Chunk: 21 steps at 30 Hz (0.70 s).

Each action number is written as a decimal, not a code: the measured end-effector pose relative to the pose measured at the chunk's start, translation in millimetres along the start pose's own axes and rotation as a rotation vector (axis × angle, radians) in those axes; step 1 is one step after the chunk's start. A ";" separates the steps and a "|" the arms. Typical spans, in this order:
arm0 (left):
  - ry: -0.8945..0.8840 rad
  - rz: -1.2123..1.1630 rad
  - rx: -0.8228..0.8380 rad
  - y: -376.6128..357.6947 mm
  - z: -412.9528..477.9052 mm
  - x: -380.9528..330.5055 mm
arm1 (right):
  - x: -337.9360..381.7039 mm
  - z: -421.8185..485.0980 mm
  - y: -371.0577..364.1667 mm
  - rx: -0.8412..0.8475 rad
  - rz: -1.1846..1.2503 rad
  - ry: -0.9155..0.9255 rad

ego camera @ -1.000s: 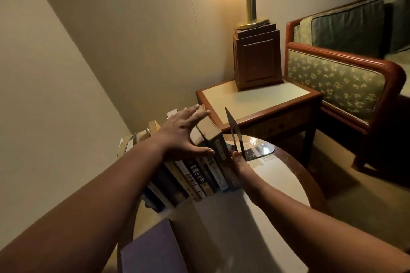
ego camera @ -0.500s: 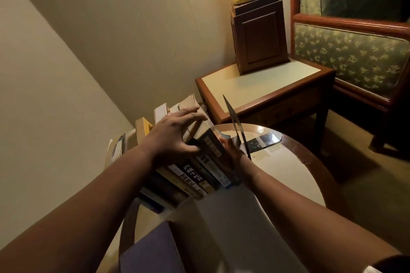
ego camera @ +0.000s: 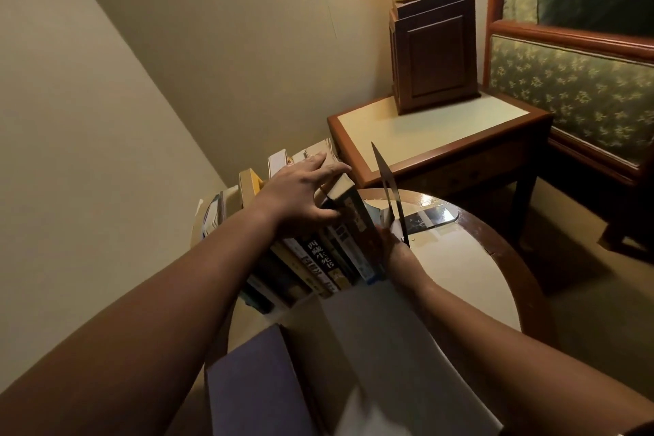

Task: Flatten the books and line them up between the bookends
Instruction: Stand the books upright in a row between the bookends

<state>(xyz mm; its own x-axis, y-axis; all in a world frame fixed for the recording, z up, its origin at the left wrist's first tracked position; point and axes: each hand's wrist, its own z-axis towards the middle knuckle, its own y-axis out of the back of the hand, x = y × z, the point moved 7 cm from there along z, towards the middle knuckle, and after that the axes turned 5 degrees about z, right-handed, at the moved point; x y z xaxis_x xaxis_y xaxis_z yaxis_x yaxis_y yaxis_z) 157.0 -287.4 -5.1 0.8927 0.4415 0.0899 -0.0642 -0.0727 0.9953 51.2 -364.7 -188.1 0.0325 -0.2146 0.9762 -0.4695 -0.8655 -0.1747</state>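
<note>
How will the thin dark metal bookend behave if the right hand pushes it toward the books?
The thin dark metal bookend probably slides easily, since the round table looks glossy. Its tall, thin plate may tip or flex if pushed high.

A row of books (ego camera: 318, 251) stands spine-out on the round tabletop (ego camera: 460, 258), all leaning toward ten o'clock, their page tops pale and spines dark, yellow and white. At three o'clock of the row, just beside it, a thin dark metal bookend (ego camera: 389, 198) stands upright.
</note>
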 end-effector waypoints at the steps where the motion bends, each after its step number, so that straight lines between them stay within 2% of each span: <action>1: 0.002 0.003 0.002 0.1 -0.3 0.0 | -3.2 -10.0 0.2 -0.003 0.019 0.025; 7: 0.002 0.007 -0.019 -1.4 -2.5 0.9 | -24.0 -70.6 17.3 -0.174 -0.093 0.231; 9: 0.018 -0.011 -0.019 -1.9 -2.3 2.6 | -29.1 -84.7 15.6 -0.174 -0.181 0.251; 11: 0.026 -0.018 -0.012 -2.4 -1.7 3.3 | -34.3 -91.5 1.0 -0.082 -0.294 0.240; 14: 0.043 -0.002 -0.004 -2.8 -1.6 4.3 | -42.1 -96.1 -41.5 0.160 -0.547 0.252; 17: 0.055 -0.007 -0.005 -2.0 -3.1 3.9 | -49.8 -100.1 -90.5 0.363 -0.659 0.272; 19: 0.059 -0.001 -0.002 -1.8 -3.7 3.2 | -52.2 -104.0 -118.8 0.447 -0.727 0.261; 21: 0.065 0.006 0.001 -1.3 -3.8 3.2 | -59.7 -108.3 -140.2 0.506 -0.773 0.171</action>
<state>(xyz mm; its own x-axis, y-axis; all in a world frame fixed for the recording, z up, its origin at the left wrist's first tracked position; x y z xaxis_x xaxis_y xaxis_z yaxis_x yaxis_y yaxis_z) 158.3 -282.4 -6.0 0.8617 0.4978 0.0984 -0.0694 -0.0765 0.9947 19.6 -181.5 -207.9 0.0265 0.5369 0.8432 0.0691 -0.8425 0.5343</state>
